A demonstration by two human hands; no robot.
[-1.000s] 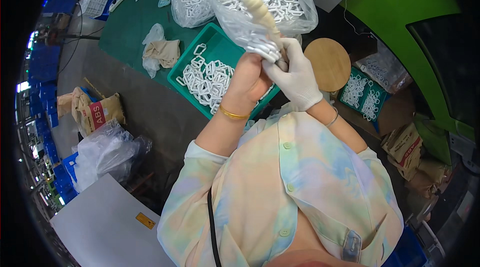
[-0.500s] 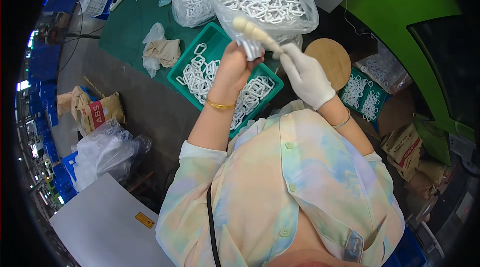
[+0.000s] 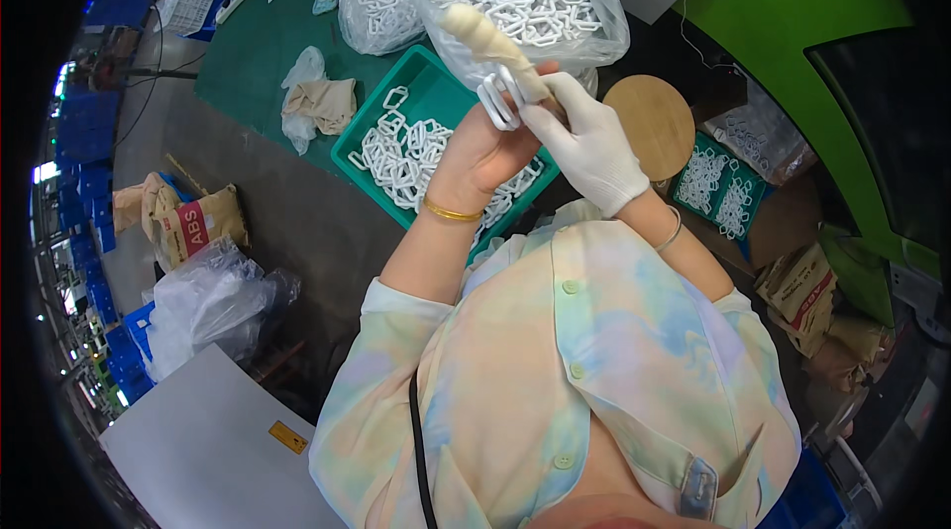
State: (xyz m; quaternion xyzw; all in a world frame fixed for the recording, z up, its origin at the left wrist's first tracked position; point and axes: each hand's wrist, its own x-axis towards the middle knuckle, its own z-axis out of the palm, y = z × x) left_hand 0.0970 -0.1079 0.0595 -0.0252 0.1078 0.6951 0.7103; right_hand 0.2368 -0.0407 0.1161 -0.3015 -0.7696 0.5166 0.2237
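Observation:
Several white plastic chain links [image 3: 498, 98] are stacked side by side in my bare left hand [image 3: 475, 155], its fingers closed round them. My right hand [image 3: 596, 153], in a white knit glove, grips a cream-coloured tapered stick [image 3: 480, 36] with a thick, rounded far end. The stick lies across just beyond the held links; whether it touches them I cannot tell. Both hands are close together over a green plastic bin [image 3: 428, 78], partly hiding it. Loose white links [image 3: 401, 158] lie in piles inside that bin.
Clear bags of white links [image 3: 525, 4] stand beyond the bin on a green table [image 3: 263, 63], with a beige cloth [image 3: 325, 105] at left. To the right are a round wooden stool [image 3: 649, 128], a smaller tray of links [image 3: 705, 172] and a green machine [image 3: 773, 4].
My gloved hand has moved left and nearer my left hand, bringing the stick across the links. My left hand has shifted slightly right, its links now turned more edge-on.

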